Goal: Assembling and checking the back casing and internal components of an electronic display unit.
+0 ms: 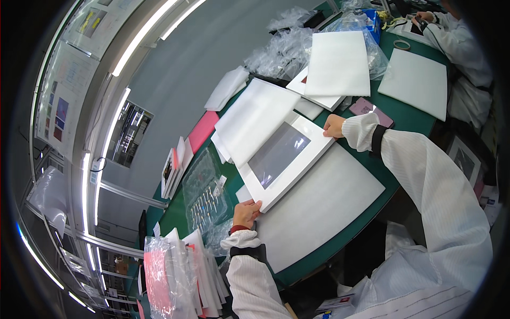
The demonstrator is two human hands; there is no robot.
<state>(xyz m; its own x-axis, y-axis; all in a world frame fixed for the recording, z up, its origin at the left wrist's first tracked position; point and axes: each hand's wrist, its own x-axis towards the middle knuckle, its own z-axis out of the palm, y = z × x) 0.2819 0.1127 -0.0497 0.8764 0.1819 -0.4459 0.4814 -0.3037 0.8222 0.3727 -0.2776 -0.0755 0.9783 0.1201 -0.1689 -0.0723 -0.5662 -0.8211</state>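
A white rectangular frame (pixel 293 178) with a grey, shiny panel (pixel 279 154) in its opening lies at a slant in front of me. My left hand (pixel 247 214) is closed on its near left corner, and my right hand (pixel 334 126) pinches its right corner. Over the frame's far left part rests a white foam sheet (pixel 260 114), hiding that side. Beneath the near edge spreads a large white foam mat (pixel 329 204) on the green table (pixel 380 183). A pink phone-like object (pixel 372 110) lies just beyond my right hand.
Clear plastic bags (pixel 284 53) heap at the back. Another foam sheet (pixel 337 64) covers a white frame there. A foam pad (pixel 414 82) lies far right, near a co-worker's hands (pixel 423 18). To the left are a bag of small slim parts (pixel 206 207) and upright wrapped sheets (pixel 175 276).
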